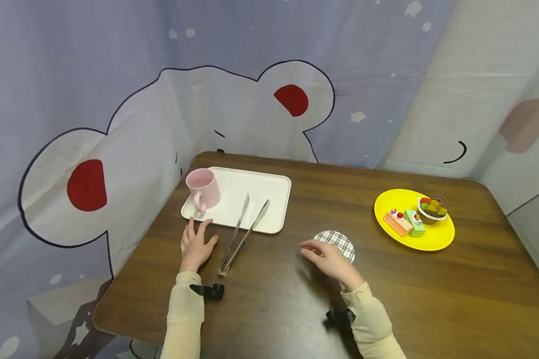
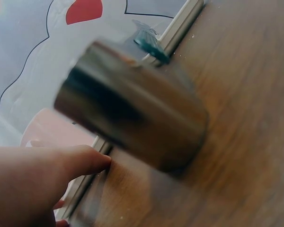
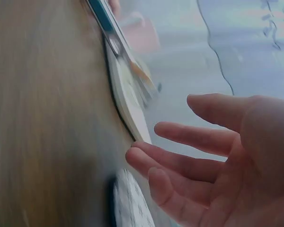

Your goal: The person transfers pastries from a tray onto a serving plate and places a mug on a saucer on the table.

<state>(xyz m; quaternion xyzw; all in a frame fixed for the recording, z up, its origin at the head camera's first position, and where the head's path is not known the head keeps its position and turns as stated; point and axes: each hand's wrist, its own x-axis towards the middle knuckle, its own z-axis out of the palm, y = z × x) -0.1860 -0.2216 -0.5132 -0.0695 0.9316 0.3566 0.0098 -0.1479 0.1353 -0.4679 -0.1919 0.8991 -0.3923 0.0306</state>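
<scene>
My left hand [image 1: 196, 247] is beside the front left edge of a white tray [image 1: 256, 182], fingers spread and holding nothing. Just beyond its fingertips a pink mug [image 1: 210, 189] stands upright on the tray, handle facing me. Metal tongs [image 1: 247, 234] lie with spread tips over the tray and the joined end on the table, right of that hand. In the left wrist view the tongs [image 2: 132, 104] look large and blurred. My right hand [image 1: 331, 260], fingers loosely bent and empty, hovers by a round checked coaster [image 1: 339, 240] and partly covers it.
A yellow plate [image 1: 435, 242] at the right carries an orange cake slice [image 1: 397, 223], a green cake slice [image 1: 414, 224] and a small fruit-topped cup [image 1: 432, 209]. The brown wooden table [image 1: 480, 279] reaches back to a patterned curtain [image 1: 368, 114].
</scene>
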